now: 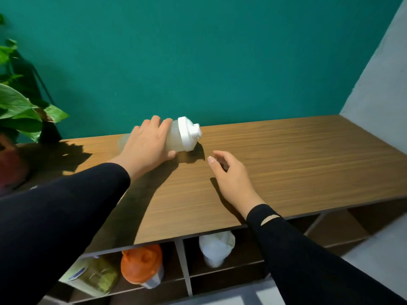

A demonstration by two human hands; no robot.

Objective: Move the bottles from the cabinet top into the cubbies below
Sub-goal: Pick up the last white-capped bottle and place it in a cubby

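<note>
1. The teal wall (220, 51) fills the upper part of the view, with a grey wall (378, 84) meeting it on the right.
2. The cabinet top (286, 168), a wood-grain surface, runs from the left plant across to the grey wall; shadows of the arms fall on it.
3. The cubbies (224, 267) open below the front edge, split by a grey upright divider (184, 267) and a shelf board.
4. A leafy green plant (19, 106) stands at the far left end, just beside the wall.
5. Two arms in black sleeves (66, 216) reach in from the bottom of the view.
6. The left hand (147, 144) is wrapped over the body of the frosted bottle (174, 137), grasping it; the bottle is tilted, its white lid (189, 133) pointing right, low over the cabinet top near the back. Whether its base touches the wood I cannot tell.
7. The right hand (231, 175) is released, fingers loosely curled, holding nothing, near the bottle's lid but apart from it.
8. In the left cubby an orange-lidded bottle (142, 264) stands, with a clear container of yellowish contents (97, 276) just beside it on the left.
9. In the cubby right of the divider a white bottle (217, 247) stands near the front edge.
</note>
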